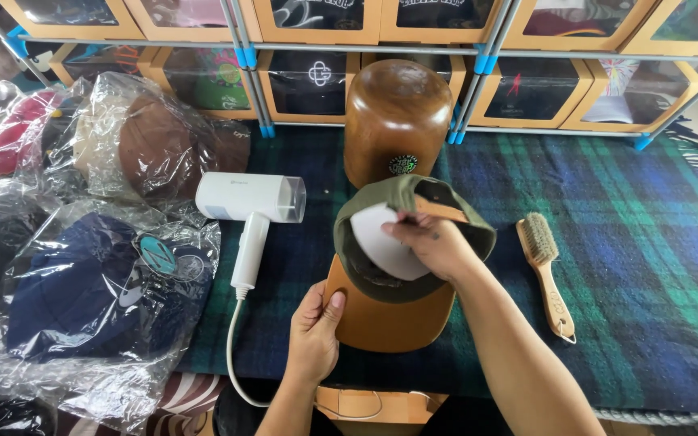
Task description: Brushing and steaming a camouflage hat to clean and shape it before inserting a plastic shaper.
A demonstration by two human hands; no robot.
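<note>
An olive-green cap (pixel 381 202) with a tan-brown brim (pixel 385 323) is held upside down over the plaid blanket (pixel 624 242). My left hand (pixel 314 331) grips the brim's left edge. My right hand (pixel 434 242) reaches into the crown and holds a white curved card insert (pixel 377 238) against the inside front. Behind the cap stands a rounded wooden hat block (pixel 397 113) with a small dark round sticker.
A white handheld steamer (pixel 252 202) with its cord lies left of the cap. A wooden brush (pixel 544 270) lies to the right. Several caps in clear plastic bags (pixel 98 274) pile up at the left. Shelves of cardboard boxes (pixel 317 81) line the back.
</note>
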